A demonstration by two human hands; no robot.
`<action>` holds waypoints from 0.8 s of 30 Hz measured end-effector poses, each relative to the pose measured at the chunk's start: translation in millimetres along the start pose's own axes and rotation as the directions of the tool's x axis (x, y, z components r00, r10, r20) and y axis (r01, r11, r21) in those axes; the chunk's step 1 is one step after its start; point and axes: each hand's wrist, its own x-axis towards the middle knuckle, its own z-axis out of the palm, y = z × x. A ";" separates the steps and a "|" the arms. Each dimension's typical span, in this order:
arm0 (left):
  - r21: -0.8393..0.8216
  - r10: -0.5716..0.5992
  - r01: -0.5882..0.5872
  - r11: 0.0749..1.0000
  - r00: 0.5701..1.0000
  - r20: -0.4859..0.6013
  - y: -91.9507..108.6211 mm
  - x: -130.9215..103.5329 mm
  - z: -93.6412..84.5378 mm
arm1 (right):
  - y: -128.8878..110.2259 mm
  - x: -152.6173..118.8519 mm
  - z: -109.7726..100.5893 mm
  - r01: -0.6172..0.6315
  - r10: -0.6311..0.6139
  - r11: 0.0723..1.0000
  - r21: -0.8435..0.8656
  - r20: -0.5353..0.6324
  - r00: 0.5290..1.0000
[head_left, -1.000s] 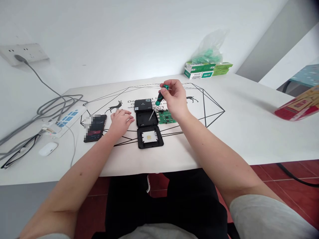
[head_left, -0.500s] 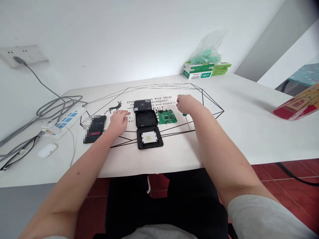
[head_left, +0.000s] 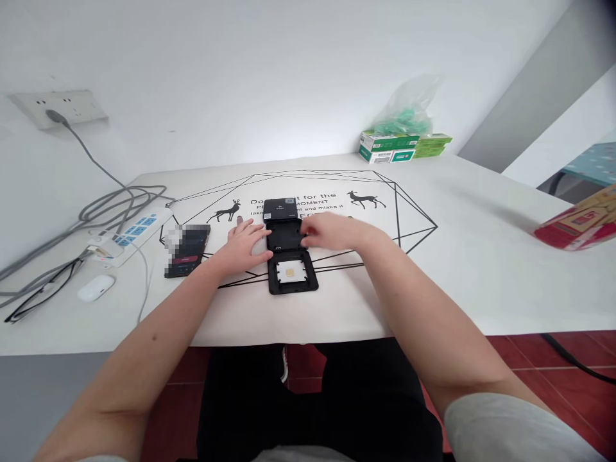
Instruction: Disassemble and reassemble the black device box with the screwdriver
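Observation:
Three black plastic casing parts lie in a column on the white table. At the top is a labelled cover (head_left: 280, 208); in the middle, a shallow casing (head_left: 285, 236); nearest me, a square base (head_left: 293, 287) with a white plate (head_left: 291, 271) inside. My left hand (head_left: 246, 246) has its fingers spread, fingertips at the left edge of the middle casing. My right hand (head_left: 332, 231) is curled, thumb and fingers around that casing's right edge, slightly blurred. It covers the place of the green circuit board. A bit of green screwdriver handle (head_left: 351, 218) shows behind my right wrist.
Left of my left hand are a phone (head_left: 188, 251), a white earbud case (head_left: 96, 288), glasses (head_left: 43, 289), a power strip (head_left: 137, 232) and grey cables. Green boxes (head_left: 389, 142) with a plastic bag (head_left: 409, 112) stand at the back; a red package (head_left: 577, 221) is far right.
My right hand has moved left, from above the screwdriver to the middle casing's right edge, and now hides the circuit board. My left hand has shifted right to the casing's left edge.

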 end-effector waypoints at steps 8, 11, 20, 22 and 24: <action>0.004 0.067 -0.067 0.998 0.996 0.051 -2.9 -0.1 2.6 | -48.1 -5.8 29.7 0.312 -0.291 0.947 -0.073 0.211 0.933; 0.015 0.055 -0.056 0.998 0.996 0.071 -3.1 0.4 2.4 | -53.4 -5.3 30.0 0.362 -0.332 0.921 -0.143 0.197 0.922; -0.001 0.056 -0.056 0.998 0.997 0.048 -3.3 -1.6 3.9 | -31.7 -17.8 4.4 0.246 -0.240 0.968 -0.055 0.097 0.966; -0.004 0.057 -0.057 0.998 0.997 0.050 -3.2 -2.6 4.1 | -24.0 -21.0 -2.4 0.092 -0.071 0.989 -0.118 0.171 0.983; -0.009 0.057 -0.057 0.998 0.997 0.054 -3.3 -3.4 4.3 | -19.9 -21.5 -4.5 -0.038 0.089 0.980 -0.194 0.262 0.961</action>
